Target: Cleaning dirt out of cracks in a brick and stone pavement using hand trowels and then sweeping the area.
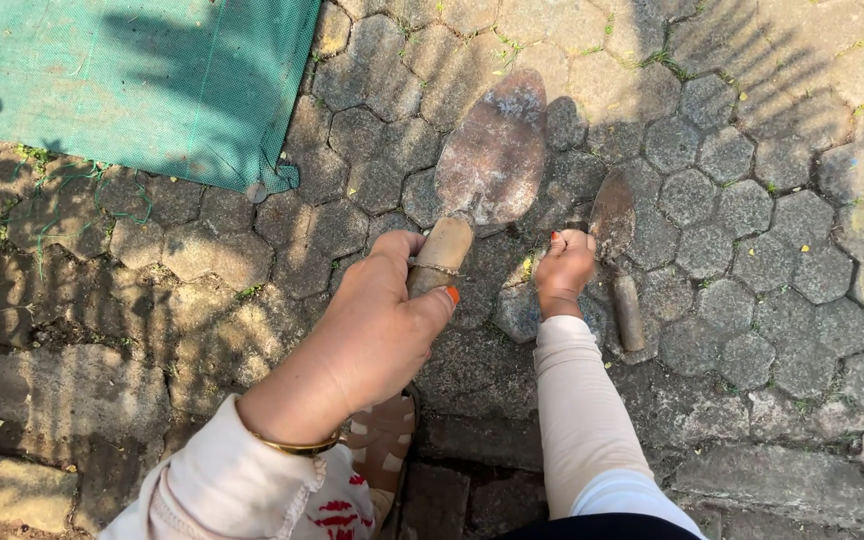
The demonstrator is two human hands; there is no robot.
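Dull rusty metal trowel [492, 150], wooden handle [440, 255]

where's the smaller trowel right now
In the head view the smaller trowel lies on the paving stones right of centre, beside the right hand, to the right of the big trowel held by the left hand.

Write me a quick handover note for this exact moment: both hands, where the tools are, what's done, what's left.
Left hand: gripping the wooden handle of the big trowel, blade out over the paving stones.
Right hand: down at the small trowel, touching near its blade; grip can't be confirmed.
Green mesh sheet lies on the ground to the left.
Done: big trowel in hand.
Left: small trowel not yet lifted off the ground.
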